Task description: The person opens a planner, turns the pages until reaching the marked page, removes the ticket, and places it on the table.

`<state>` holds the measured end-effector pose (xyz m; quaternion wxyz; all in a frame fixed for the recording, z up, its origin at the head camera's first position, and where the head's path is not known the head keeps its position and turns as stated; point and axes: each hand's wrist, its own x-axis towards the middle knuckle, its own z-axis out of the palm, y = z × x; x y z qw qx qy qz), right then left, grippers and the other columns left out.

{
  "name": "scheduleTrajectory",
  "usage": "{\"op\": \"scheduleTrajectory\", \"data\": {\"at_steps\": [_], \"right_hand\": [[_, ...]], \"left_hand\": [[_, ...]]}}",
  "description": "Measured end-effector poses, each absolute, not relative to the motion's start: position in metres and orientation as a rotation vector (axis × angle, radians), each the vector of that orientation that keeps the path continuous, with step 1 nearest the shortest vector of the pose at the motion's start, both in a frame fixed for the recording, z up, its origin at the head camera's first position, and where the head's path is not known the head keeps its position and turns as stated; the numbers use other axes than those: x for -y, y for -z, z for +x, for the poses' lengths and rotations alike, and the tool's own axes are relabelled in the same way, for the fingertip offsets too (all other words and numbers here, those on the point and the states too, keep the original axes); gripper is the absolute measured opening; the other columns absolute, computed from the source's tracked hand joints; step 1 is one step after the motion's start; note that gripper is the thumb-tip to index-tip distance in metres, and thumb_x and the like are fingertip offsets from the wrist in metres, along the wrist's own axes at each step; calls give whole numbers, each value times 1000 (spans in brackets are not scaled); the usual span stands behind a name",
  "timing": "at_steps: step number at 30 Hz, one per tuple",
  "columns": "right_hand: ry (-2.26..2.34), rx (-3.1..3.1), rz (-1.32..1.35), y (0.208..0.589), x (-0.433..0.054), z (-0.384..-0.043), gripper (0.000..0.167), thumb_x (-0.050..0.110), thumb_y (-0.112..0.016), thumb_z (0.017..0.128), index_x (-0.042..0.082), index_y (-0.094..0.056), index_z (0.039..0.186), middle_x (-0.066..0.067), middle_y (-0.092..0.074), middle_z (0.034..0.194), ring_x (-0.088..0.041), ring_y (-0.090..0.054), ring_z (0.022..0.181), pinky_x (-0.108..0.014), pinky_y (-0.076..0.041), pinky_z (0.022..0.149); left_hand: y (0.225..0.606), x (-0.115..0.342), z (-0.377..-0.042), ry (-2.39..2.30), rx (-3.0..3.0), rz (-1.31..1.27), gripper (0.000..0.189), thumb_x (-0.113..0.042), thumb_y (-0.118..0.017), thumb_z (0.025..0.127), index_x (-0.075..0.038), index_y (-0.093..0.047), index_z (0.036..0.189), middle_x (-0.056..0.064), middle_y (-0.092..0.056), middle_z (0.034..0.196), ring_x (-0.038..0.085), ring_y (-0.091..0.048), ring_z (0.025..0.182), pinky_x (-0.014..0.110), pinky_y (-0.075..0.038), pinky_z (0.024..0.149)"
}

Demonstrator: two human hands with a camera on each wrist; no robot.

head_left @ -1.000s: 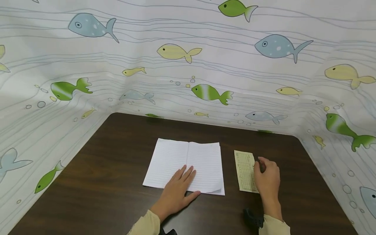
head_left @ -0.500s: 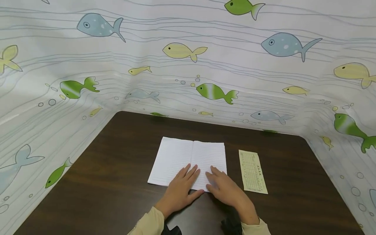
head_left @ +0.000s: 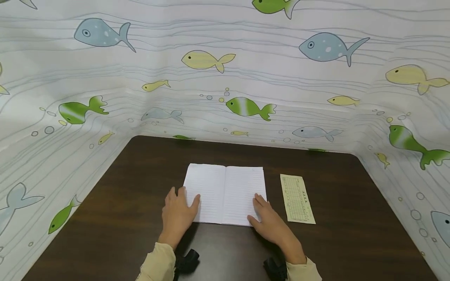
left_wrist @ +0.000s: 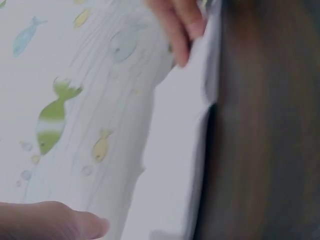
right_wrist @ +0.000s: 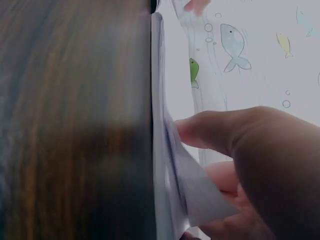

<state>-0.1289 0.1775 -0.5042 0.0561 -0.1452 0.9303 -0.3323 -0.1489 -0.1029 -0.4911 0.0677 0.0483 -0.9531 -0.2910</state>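
An open notebook point(head_left: 225, 185) with blank lined pages lies on the dark wooden table. My left hand point(head_left: 177, 214) is at its left edge, fingers spread and thumb over the left page. In the left wrist view that thumb point(left_wrist: 82, 225) stands out apart from the paper. At the lower right corner, my right hand point(head_left: 272, 226) holds the notebook's edge. In the right wrist view its thumb point(right_wrist: 200, 129) meets the page, while a lifted page corner point(right_wrist: 205, 202) lies against the fingers.
A pale yellow printed slip point(head_left: 297, 199) lies right of the notebook, close to my right hand. White fish-patterned sheeting point(head_left: 211, 89) rises behind and at both sides of the table point(head_left: 116, 199). Black straps point(head_left: 188, 261) show at both wrists.
The right hand has left the yellow slip for the notebook's lower right corner. More recently, the left hand has shifted from the middle of the notebook to its left edge.
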Motion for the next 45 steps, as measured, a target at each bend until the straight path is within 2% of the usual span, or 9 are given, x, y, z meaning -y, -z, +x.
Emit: {"op": "scheduleTrajectory", "data": {"at_steps": [12, 15, 18, 22, 27, 31, 36, 41, 45], "right_hand": [[1076, -2853, -407, 510, -175, -131, 61, 12, -71, 94, -18, -49, 142, -32, -40, 156, -46, -33, 149, -64, -24, 120], [1087, -2863, -406, 509, -174, -132, 60, 12, -72, 93, -18, -51, 141, -32, -42, 155, -46, -33, 149, -63, -24, 120], [1139, -2855, -375, 510, -174, -134, 61, 17, -70, 97, -15, -50, 144, -31, -42, 156, -46, -34, 149, -62, -25, 121], [1407, -2768, -281, 512, -171, -140, 61, 32, -54, 108, -8, -42, 153, -27, -41, 158, -43, -35, 149, -60, -27, 121], [1890, -2560, -119, 520, -169, -146, 61, 38, -26, 115, -4, -30, 159, -28, -38, 159, -41, -43, 145, -54, -42, 114], [1859, -2663, -82, 528, -169, -143, 51, 30, -42, 113, -2, -45, 153, -25, -43, 157, -39, -55, 134, -53, -50, 105], [1533, -2882, -238, 537, -170, -139, 43, 18, -68, 101, -3, -63, 138, -19, -44, 158, -45, -45, 142, -64, -38, 113], [1317, -2987, -363, 540, -172, -140, 48, 18, -73, 97, -3, -63, 139, -19, -48, 156, -49, -33, 148, -67, -22, 120], [1251, -3008, -433, 541, -173, -143, 49, 21, -70, 99, -1, -61, 142, -19, -47, 157, -46, -37, 147, -65, -23, 120]], "left_hand": [[482, 130, -165, 1658, 2635, 328, 69, -36, -58, 106, 5, -35, 155, 34, -52, 144, 46, -57, 126, 57, -48, 102], [478, 123, -164, 1841, 2512, 98, 66, -33, -60, 106, -1, -35, 157, 26, -58, 142, 37, -60, 120, 41, -51, 97], [478, 110, -159, 1985, 2362, -354, 63, -25, -50, 109, 0, -25, 161, 27, -46, 153, 40, -54, 126, 33, -51, 95], [484, 91, -149, 1965, 2346, -881, 63, -20, -44, 111, -3, -17, 165, 22, -26, 167, 47, -38, 144, 46, -44, 112], [506, 70, -141, 1240, 2834, -1027, 72, -51, -69, 97, -20, -46, 158, 1, -30, 169, 26, -27, 155, 55, -21, 125], [517, 63, -137, 947, 2906, -1124, 64, -47, -72, 96, -17, -56, 151, 8, -36, 166, 27, -29, 154, 53, -26, 124], [519, 62, -137, 930, 2891, -976, 53, -35, -75, 96, -13, -63, 143, 10, -46, 159, 30, -45, 146, 51, -46, 111], [528, 66, -142, 793, 2816, -733, 69, -47, -83, 86, -9, -63, 141, 22, -46, 156, 39, -44, 145, 56, -44, 111], [532, 69, -144, 707, 2906, -651, 83, -61, -73, 89, -14, -51, 154, 22, -33, 164, 42, -32, 151, 60, -39, 114]]}}
